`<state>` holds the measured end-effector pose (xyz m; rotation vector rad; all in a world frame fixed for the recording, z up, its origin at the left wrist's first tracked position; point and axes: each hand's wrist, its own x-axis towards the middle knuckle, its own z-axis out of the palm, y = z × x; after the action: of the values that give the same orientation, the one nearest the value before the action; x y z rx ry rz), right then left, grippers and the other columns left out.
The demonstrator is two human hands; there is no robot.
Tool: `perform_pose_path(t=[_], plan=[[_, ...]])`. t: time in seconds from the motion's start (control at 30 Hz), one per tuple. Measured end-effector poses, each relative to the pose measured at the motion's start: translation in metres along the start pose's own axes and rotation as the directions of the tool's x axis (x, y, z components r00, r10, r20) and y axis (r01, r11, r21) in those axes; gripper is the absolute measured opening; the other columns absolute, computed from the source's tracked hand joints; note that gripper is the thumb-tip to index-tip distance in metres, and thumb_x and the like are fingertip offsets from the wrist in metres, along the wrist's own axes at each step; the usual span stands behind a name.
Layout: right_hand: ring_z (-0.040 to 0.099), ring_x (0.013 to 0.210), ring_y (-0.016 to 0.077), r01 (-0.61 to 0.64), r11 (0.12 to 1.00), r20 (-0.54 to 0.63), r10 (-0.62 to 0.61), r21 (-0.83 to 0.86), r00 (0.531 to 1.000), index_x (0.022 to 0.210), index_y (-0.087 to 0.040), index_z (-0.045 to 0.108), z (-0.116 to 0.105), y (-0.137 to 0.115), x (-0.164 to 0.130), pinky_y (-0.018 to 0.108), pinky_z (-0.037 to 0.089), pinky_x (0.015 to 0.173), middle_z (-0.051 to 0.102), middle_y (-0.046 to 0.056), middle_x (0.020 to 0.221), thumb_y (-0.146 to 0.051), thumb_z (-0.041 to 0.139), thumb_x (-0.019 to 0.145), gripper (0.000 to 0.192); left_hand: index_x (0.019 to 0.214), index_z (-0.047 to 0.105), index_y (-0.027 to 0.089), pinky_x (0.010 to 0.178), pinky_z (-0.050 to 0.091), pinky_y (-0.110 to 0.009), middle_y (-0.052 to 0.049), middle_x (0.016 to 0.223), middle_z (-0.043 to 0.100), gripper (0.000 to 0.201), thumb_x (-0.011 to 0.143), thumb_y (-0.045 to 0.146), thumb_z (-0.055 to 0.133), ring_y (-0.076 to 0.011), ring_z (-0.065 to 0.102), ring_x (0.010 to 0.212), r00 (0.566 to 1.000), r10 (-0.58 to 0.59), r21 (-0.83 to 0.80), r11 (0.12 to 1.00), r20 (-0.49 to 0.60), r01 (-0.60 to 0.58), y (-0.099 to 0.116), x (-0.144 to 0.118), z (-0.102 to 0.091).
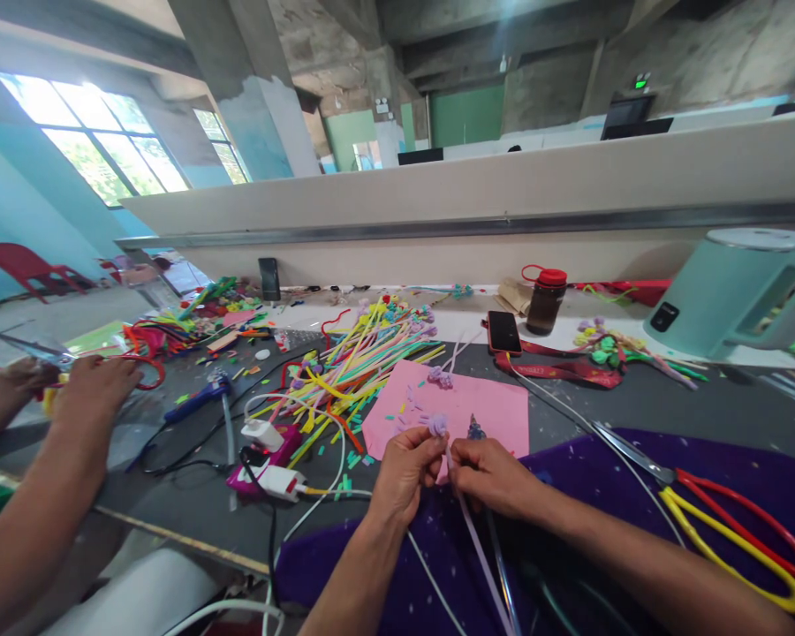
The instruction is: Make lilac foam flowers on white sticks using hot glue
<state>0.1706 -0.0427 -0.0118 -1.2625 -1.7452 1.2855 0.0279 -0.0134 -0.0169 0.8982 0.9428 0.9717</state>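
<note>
My left hand (405,473) pinches a small lilac pipe-cleaner flower (438,425) at its head. My right hand (494,477) grips the pale lilac stem (480,552) just below the flower; the stem trails down toward me over purple cloth (570,565). Both hands sit at the near edge of a pink paper sheet (490,408), which carries a second lilac flower (442,378) and small coloured scraps.
A pile of coloured pipe cleaners (351,362) lies left of the sheet. Scissors with red and yellow handles (722,512) lie at right. A phone (503,332), brown bottle (545,300), mint kettle (735,291), blue glue gun (195,397) and chargers (271,468) are around. Another person's hands (86,389) work at left.
</note>
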Motion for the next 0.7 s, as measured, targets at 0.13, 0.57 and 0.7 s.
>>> perform_pose_path(t=[0.13,0.57,0.7], plan=[[0.047,0.043,0.0084,-0.006,1.000,-0.020,0.006,-0.020,1.000,0.064,-0.019,0.046,-0.0007,-0.0016,-0.0004,0.017,0.029,0.040,0.050,-0.006,0.051,-0.015,0.044,0.072,0.009,0.061,0.058,0.012,0.035,0.020,-0.014,0.007,0.039,0.043,0.021,0.065,0.029,0.071,-0.0017,0.031,0.033,1.000,0.012,-0.006,1.000,-0.022,-0.012,0.0025,-0.0025,0.0033],[0.048,0.038,0.0057,-0.044,0.913,0.017,0.041,0.406,0.999,0.070,-0.017,0.051,0.0063,-0.0013,0.0012,0.016,0.030,0.036,0.059,-0.003,0.063,-0.031,0.050,0.079,0.017,0.063,0.059,0.013,0.037,0.023,-0.015,0.008,0.044,0.042,0.020,0.066,0.028,0.070,-0.0016,0.034,0.036,0.997,0.076,-0.011,0.997,0.030,-0.076,0.0010,-0.0041,0.0048],[0.045,0.037,0.0056,0.041,0.890,-0.018,-0.037,0.453,0.999,0.071,-0.018,0.049,0.0002,-0.0046,0.0022,0.017,0.030,0.036,0.058,-0.004,0.062,-0.036,0.050,0.082,0.021,0.078,0.064,0.013,0.040,0.029,-0.016,0.003,0.052,0.052,0.022,0.069,0.034,0.067,-0.0057,0.046,0.043,0.990,0.062,0.060,0.996,0.129,-0.070,0.0007,-0.0072,0.0041]])
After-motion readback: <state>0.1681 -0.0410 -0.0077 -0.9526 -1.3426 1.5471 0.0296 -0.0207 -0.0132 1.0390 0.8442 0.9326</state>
